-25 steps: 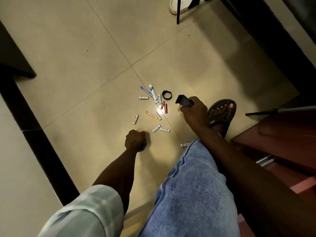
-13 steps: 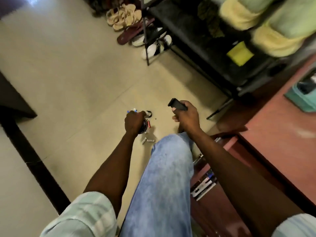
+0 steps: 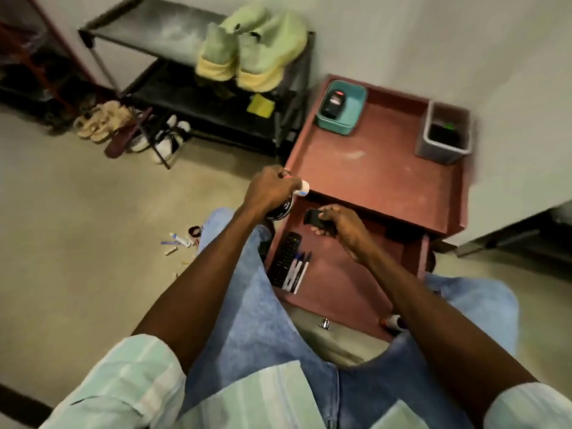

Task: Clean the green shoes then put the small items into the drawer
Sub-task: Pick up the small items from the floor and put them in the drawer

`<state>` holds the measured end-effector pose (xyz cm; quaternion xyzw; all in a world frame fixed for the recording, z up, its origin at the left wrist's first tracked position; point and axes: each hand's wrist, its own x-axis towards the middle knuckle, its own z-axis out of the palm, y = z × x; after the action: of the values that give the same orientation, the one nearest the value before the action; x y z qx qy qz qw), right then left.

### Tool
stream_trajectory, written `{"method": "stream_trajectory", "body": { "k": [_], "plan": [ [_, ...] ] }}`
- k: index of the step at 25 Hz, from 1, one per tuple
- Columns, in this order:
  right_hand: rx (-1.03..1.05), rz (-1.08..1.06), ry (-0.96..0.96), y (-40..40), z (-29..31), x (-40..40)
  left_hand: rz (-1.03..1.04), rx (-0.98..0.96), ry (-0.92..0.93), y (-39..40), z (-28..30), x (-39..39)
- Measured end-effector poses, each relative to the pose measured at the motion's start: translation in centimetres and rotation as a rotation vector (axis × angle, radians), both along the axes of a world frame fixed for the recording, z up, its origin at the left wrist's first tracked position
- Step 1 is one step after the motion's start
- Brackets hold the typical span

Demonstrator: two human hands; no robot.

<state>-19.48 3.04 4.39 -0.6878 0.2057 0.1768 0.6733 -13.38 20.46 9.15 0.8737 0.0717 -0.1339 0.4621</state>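
Both hands point(image 3: 272, 188) point(image 3: 339, 224), formerly above floor, now over open drawer point(image 3: 346, 274), seemingly gripping items.

Both arms reach fwd, bare below rolled sleeves. Left hand point(image 3: 268, 190) is knuckles-up w/ fingers curled tight round what it grips. Right hand point(image 3: 339, 224) sits lower, just beside it (palm turned left), fingers and thumb pinching.

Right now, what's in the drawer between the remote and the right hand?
Head view: pens lie right beside the remote; past them, bare drawer floor up to the right hand, which holds a small black item.
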Motion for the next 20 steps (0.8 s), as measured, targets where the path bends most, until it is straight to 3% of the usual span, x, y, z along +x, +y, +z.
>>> {"method": "stream_trajectory", "body": {
  "k": [4,7,12,18,20],
  "plan": [
    [-0.351,0.136,0.166,-4.2,-4.1,-2.5,-0.167,0.162,0.053,-4.4,-2.9,-0.8],
    [-0.693,0.464,0.283,-6.0,-7.0,-3.3,-0.257,0.327,0.059,-6.2,-4.7,-0.8],
    [-0.670,0.591,0.332,-3.6,-10.9,-5.0,-0.277,0.411,0.064,-7.3,-5.6,0.5],
    [-0.928,0.801,0.225,0.6,-15.1,-7.1,-0.204,0.397,0.041,-5.8,-6.6,1.4],
    [-0.913,0.782,0.248,0.6,-15.6,-7.5,-0.210,0.387,0.037,-5.7,-6.6,1.3]
  ]
}}
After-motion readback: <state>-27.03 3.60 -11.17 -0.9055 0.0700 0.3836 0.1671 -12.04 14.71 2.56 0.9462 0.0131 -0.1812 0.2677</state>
